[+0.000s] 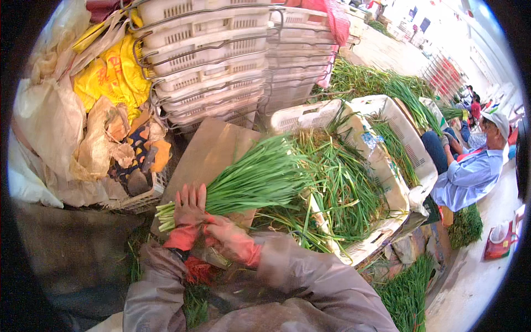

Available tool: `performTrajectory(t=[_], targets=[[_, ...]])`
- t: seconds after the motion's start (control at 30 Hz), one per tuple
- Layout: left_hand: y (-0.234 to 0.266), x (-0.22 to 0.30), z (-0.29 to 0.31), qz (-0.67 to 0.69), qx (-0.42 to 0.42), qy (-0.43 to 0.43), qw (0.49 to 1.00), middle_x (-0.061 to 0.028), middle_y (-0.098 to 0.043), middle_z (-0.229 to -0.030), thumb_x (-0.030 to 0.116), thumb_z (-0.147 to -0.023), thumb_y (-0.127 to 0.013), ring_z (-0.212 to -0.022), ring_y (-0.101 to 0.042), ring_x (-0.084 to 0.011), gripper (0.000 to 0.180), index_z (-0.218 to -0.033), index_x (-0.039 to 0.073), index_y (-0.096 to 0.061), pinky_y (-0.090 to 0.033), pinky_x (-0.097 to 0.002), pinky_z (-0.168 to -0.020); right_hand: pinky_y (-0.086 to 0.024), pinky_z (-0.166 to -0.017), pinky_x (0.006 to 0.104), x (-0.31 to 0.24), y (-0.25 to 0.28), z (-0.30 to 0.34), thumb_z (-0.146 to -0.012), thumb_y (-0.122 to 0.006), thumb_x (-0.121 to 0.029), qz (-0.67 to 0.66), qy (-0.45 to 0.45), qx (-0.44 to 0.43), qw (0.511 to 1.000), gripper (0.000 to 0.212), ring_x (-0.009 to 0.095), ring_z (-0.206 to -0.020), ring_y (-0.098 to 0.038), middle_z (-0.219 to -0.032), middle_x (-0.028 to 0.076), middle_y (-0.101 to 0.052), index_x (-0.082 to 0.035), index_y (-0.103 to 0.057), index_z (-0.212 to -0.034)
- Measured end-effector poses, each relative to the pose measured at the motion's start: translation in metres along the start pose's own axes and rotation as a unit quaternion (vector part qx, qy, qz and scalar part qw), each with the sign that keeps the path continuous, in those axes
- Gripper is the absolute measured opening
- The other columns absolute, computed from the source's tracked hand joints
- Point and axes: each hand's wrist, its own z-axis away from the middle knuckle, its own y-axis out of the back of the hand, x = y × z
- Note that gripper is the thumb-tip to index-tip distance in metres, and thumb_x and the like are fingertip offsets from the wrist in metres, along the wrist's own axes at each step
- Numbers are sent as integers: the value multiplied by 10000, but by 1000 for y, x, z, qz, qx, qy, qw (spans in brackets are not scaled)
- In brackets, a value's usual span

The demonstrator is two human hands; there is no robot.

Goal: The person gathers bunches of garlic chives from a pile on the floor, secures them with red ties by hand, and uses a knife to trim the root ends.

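Bkgd, far L: stack of white crates (pixel 207 63), yellow bag (pixel 113 74) just L of it. Bunch of green stalks (pixel 251 177) lies on brown board (pixel 204 146), pale ends L. L hand (pixel 189 207) flat on the bunch nr those ends, fingers straight, not closed. R hand (pixel 228 232) blurred, just R & nearer; can't tell its grip. To R, white basket (pixel 386 231) w/ loose greens (pixel 345 191).

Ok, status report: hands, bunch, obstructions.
Left hand across green bunch near stem ends. Right hand beside left, grip unclear. White crate of greens close right.
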Motion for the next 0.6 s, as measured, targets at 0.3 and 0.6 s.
performTrajectory(t=[0.3,0.6], targets=[[26,-30,-30,497,-326,135,793,-234,-432,-1317,272,-508,-877,-1211,-429,-370,1230,-1434,56,-97,-356,-404,-1001,-451,-848,334,67,-25,20,-871,-591,-229,-573,-387,-64,720,569,274,-1054,-527,-1260,134,-501,-23,-334,-1335],[150,-21,3,631,-199,185,726,-158,-463,-1280,299,-600,-824,-1180,-464,-280,958,-1373,62,-310,-376,-385,-984,-496,-805,350,-14,-47,-21,-746,-732,-131,-562,-165,155,796,615,209,-967,-579,-1110,98,-590,-33,-412,-1263]])
